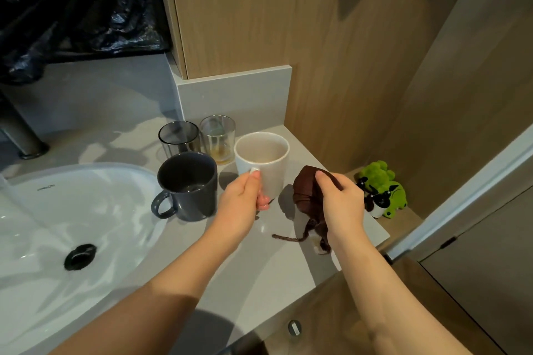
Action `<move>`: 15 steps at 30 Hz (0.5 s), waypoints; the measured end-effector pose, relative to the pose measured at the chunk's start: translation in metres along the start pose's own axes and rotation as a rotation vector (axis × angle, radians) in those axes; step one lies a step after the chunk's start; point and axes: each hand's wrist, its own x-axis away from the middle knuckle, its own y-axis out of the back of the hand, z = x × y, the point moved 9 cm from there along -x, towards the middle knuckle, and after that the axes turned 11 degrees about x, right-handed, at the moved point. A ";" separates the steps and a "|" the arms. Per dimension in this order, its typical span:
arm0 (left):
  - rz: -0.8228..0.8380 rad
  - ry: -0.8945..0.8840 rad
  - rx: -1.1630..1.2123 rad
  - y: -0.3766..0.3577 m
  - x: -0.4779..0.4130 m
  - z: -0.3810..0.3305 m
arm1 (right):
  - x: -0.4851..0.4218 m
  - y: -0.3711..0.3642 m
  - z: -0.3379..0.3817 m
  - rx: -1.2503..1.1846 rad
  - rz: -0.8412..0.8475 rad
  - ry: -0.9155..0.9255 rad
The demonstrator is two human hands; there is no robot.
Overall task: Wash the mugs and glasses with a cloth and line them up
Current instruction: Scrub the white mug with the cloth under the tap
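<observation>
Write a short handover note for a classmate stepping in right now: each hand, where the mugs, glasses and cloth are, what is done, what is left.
Left hand: grip closed on the white mug, at its handle side.
Right hand: holding the bunched dark brown cloth over the counter.
Grey mug stands beside the sink; smoked glass and clear glass behind it, the clear one with residue at the bottom.
Done: nothing visibly washed.
Left: wash all four, then line them up.
</observation>
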 end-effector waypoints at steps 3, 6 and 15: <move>0.022 -0.076 0.071 0.004 -0.001 -0.028 | 0.002 -0.007 0.023 -0.063 0.007 0.041; 0.021 -0.132 0.153 0.020 -0.008 -0.059 | 0.007 -0.019 0.061 -0.118 0.010 0.120; -0.144 -0.258 0.196 0.117 -0.008 -0.138 | 0.045 -0.089 0.174 -0.256 0.172 0.315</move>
